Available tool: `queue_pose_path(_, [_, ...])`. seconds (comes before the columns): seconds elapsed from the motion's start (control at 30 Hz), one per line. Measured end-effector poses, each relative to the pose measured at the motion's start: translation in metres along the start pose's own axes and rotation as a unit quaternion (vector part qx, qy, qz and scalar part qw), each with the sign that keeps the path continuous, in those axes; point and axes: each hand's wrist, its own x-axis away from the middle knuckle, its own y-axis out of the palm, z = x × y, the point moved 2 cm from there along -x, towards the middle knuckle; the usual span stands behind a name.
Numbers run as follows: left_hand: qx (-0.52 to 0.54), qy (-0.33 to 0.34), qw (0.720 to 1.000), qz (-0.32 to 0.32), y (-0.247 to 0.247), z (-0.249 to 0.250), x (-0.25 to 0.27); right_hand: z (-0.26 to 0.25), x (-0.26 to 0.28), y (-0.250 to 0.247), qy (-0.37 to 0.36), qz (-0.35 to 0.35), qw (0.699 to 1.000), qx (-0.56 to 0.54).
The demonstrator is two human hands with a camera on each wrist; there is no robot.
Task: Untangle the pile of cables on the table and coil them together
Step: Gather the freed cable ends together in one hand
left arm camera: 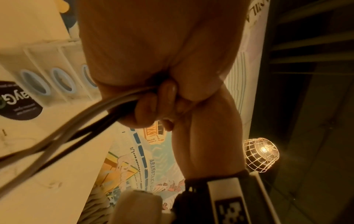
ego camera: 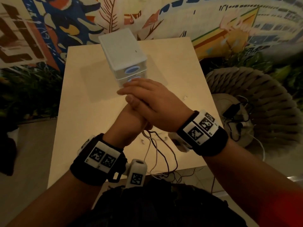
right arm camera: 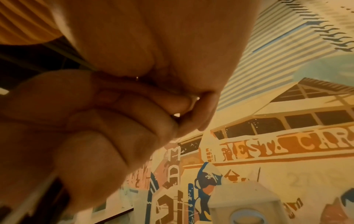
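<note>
Several cables [ego camera: 157,149] hang as one bundle from the left hand [ego camera: 131,123], which is clenched round their upper ends in front of the drawer unit [ego camera: 124,54]; their long axis runs downward toward the person, over the near edge of the bench [ego camera: 91,89]. The right hand [ego camera: 152,104] lies over the left with straight, relaxed fingers, grasping nothing visible. The next coil turn likely depends on that free length lying below the left hand.
</note>
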Motion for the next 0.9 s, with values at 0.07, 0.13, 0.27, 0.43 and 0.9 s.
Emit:
queue_pose_path(0.07, [0.013,0.027,0.999,-0.036,0.003,0.009,0.001,0.009,0.008,-0.008,0.019,0.030,0.998,-0.047])
queue_pose_path(0.13, [0.057,0.053,0.996,-0.030,0.003,0.017,0.002,0.020,0.021,-0.010,0.077,0.064,0.979,-0.180])
queue_pose_path(0.27, [0.043,0.122,0.992,-0.008,-0.004,0.034,-0.006,0.025,0.042,0.026,0.186,-0.120,0.870,-0.440])
queue_pose_path(0.43, [0.012,0.151,0.988,0.032,-0.014,0.037,-0.013,0.023,0.054,0.042,0.200,-0.139,0.904,-0.351])
queue_pose_path(0.9, [0.211,0.051,0.976,-0.011,-0.032,0.016,-0.024,0.072,0.091,0.074,0.267,-0.192,0.883,-0.334])
